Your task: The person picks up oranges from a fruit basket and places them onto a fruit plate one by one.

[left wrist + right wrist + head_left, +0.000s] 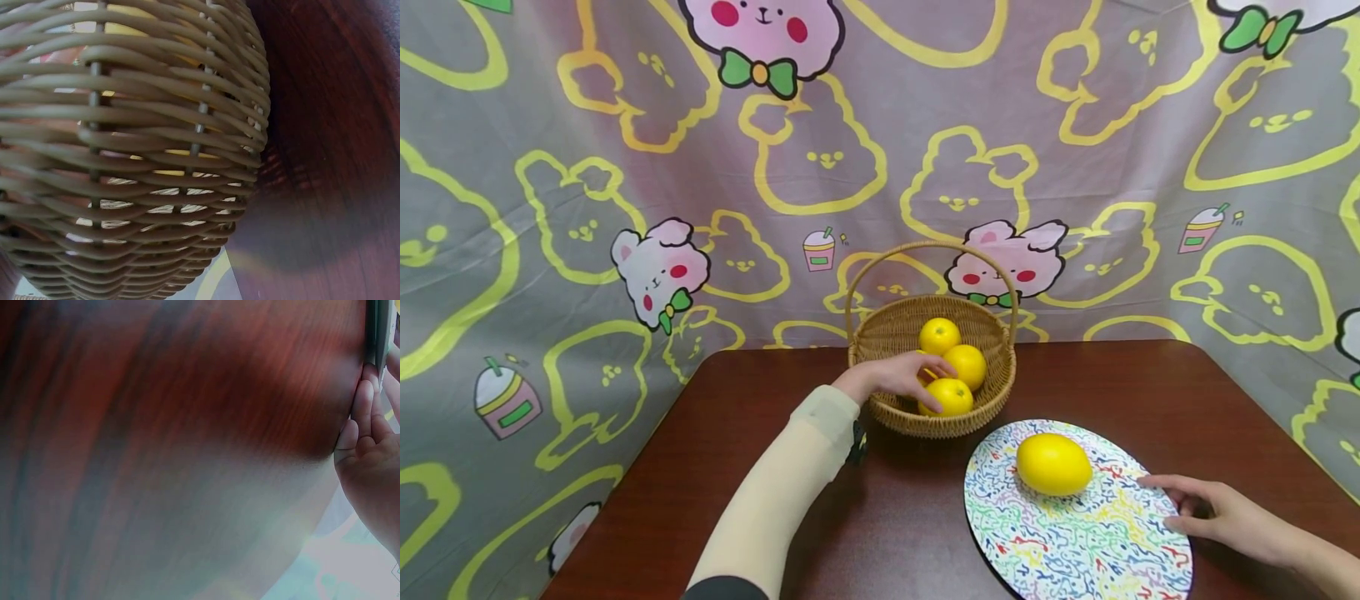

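Observation:
My left hand (904,377) reaches into a wicker basket (940,427) and holds the front lemon (951,398), thumb on its near side and fingers over its top. Two more yellow lemons, one in the middle (967,367) and one at the back (939,336), sit behind it. In the left wrist view the basket's woven wall (137,137) hides most of that hand. At the right, my right hand (1225,517) grips the rim of a round, colourfully speckled board (1060,542). A large lemon (1054,464) lies on its side on this board.
The basket's tall arched handle (932,244) rises above the lemons. Everything stands on a dark red-brown wooden table (887,517). A patterned cloth (850,183) with cartoon bears and rabbits hangs behind the table and along its sides.

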`<state>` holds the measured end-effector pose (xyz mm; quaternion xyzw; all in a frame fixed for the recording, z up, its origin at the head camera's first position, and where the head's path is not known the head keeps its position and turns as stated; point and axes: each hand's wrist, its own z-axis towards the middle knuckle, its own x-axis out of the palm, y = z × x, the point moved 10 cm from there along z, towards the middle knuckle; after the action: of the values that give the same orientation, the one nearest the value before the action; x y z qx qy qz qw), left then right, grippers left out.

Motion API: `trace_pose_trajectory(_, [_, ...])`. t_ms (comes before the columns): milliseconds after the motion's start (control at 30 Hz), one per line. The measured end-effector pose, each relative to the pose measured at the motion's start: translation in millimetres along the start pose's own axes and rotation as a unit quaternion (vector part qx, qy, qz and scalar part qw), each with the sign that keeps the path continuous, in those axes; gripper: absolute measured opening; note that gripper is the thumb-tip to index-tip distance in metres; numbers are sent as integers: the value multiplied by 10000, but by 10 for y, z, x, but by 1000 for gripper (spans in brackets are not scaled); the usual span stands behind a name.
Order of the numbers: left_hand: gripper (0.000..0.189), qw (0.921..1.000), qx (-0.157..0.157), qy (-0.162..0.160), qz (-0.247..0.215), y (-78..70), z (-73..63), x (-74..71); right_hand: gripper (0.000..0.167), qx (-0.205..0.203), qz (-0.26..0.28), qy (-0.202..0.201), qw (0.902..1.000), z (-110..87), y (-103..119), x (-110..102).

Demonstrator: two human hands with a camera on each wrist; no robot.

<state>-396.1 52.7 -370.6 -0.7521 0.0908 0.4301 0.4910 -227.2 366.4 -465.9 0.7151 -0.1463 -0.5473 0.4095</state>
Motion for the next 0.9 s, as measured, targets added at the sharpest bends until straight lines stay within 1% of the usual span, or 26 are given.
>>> trace_pose_trajectory(167, [59, 9999, -61, 28, 75, -5, 3, 13, 45, -21, -56, -25, 10000, -9, 11, -11])
trace_pose_trajectory(333, [60, 9997, -153, 104, 158, -20, 14, 39, 45, 80, -64, -42, 9999, -10, -8, -11])
trace_pose_trajectory(400, [61, 9996, -129, 152, 197, -40, 24, 57, 45, 53, -15, -24, 10000, -9, -10, -2])
trace_pose_trajectory(500, [60, 9995, -94, 220, 196, -75, 36, 86, 43, -96, 56, 5, 9999, -10, 4, 9])
trace_pose_trajectory(600, [59, 9993, -127, 244, 258, -78, 46, 103, 43, -216, 81, 29, 9997, -14, 11, 13])
trace_pose_trajectory(767, [58, 9990, -175, 246, 330, -57, 50, 106, 43, -224, 96, 48, 9997, -3, 21, 26])
trace_pose_trajectory(900, [58, 9990, -146, 247, 351, -39, 52, 113, 43, -274, 34, 8, 9996, -6, 45, 21])
